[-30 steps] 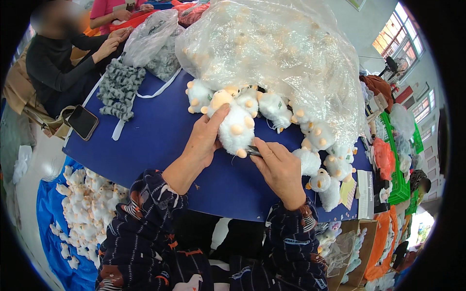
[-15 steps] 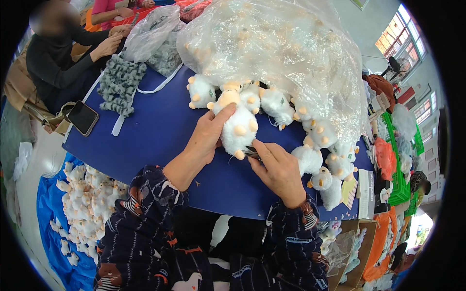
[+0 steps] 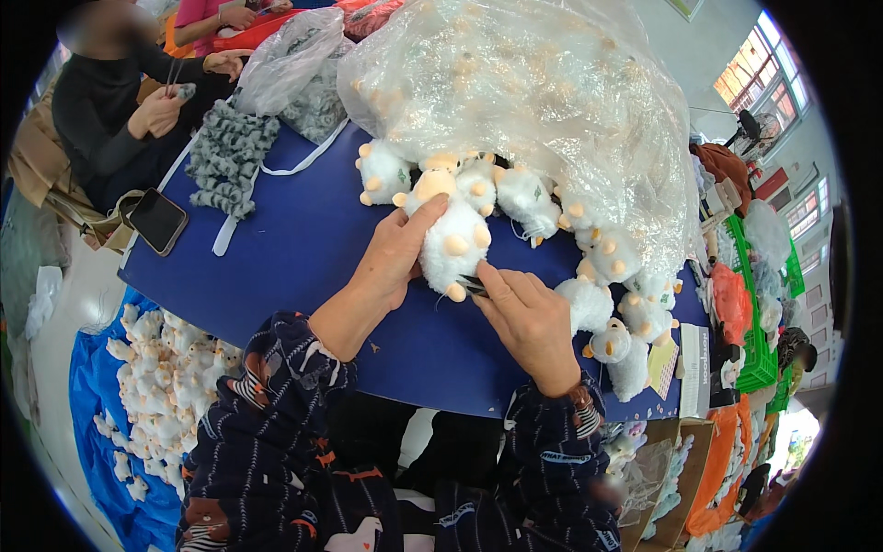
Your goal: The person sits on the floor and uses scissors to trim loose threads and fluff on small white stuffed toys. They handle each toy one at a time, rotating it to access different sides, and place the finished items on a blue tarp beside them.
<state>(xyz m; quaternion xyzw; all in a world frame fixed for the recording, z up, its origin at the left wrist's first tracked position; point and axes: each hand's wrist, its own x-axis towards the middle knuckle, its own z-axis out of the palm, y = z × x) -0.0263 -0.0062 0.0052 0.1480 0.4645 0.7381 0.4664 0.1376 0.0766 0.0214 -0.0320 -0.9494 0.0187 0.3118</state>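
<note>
My left hand (image 3: 395,253) grips a white plush sheep (image 3: 448,241) round its head and side, with the thumb near the cream face. Its feet point toward me, and a loose thread hangs by the lower end. Pinched in my right hand (image 3: 524,317) is a small dark pair of thread snips (image 3: 472,284), whose tips touch the fur beside the lowest foot. My fingers hide most of the tool. Several similar plush sheep (image 3: 526,204) lie just beyond and to the right on the blue table (image 3: 276,267).
A large clear plastic bag (image 3: 524,83) full of plush sheep covers the far side. Grey curly fabric (image 3: 225,161) and a phone (image 3: 157,222) lie at the left. Below, a blue sheet (image 3: 97,460) holds many white toys. A co-worker (image 3: 101,120) sits at the far left.
My hands and the sheep stay nearly in place; the snips have shifted slightly at the fur. The co-worker's hands have moved apart, one lower, holding a small grey piece.
</note>
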